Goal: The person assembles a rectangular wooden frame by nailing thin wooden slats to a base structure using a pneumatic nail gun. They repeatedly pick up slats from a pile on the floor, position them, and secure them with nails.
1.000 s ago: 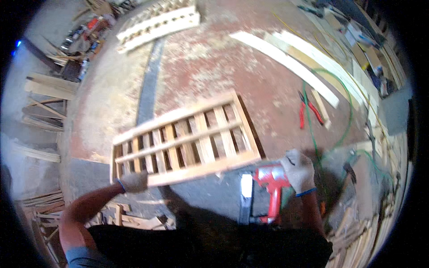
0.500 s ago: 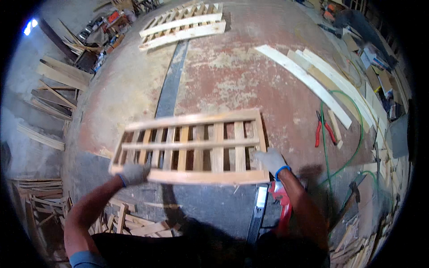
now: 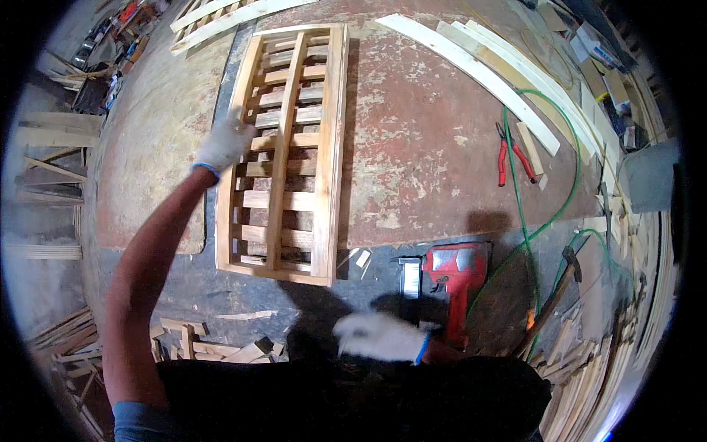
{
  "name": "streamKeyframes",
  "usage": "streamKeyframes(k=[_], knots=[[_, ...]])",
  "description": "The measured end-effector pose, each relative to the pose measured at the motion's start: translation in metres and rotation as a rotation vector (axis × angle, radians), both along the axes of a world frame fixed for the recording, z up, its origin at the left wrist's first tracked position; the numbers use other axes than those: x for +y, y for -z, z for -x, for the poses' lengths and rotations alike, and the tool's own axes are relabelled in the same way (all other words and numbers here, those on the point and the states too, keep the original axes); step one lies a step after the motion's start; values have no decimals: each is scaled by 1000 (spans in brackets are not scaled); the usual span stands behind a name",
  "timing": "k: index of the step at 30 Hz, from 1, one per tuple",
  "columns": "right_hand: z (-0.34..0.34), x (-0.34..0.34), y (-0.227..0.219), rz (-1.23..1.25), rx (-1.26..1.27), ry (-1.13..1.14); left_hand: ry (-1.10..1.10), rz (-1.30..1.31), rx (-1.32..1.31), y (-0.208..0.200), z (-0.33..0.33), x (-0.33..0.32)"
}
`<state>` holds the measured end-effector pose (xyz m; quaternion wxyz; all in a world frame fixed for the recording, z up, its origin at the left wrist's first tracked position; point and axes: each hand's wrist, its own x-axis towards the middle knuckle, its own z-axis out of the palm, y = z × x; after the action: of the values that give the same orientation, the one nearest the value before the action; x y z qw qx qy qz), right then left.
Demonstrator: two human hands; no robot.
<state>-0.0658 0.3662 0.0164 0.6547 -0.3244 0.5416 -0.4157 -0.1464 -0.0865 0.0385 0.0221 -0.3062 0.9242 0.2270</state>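
A slatted wooden frame (image 3: 285,147) lies lengthwise away from me on the work surface, its near end close to my body. My left hand (image 3: 224,145), in a white glove with a blue cuff, grips its left side rail. Drawn back near my body, my gloved right hand (image 3: 379,337) is apart from the frame, its fingers loosely stretched to the left and somewhat blurred. Nothing shows in it. Beyond that hand, to the right, a red nail gun (image 3: 458,267) rests on the dark part of the surface.
Red-handled pliers (image 3: 515,156) and a green hose (image 3: 524,236) lie at the right, near a hammer (image 3: 568,267). Long pale boards (image 3: 479,85) stretch along the far right. Another slatted frame (image 3: 221,23) sits at the far left. Wood offcuts (image 3: 213,348) are heaped in front.
The frame has turned from crosswise to lengthwise and now lies farther from me. My right hand has let go of it and come back toward my body; my left hand stays on it.
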Motion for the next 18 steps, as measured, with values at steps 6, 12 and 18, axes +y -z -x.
streamKeyframes(k=[6,12,18], knots=[[77,78,6,-285,550,834,100,32,-107,45,26,105],[60,153,49,-553,783,1005,-127,28,-130,80,65,158],[44,148,83,-529,344,1013,11,37,-13,88,41,169]])
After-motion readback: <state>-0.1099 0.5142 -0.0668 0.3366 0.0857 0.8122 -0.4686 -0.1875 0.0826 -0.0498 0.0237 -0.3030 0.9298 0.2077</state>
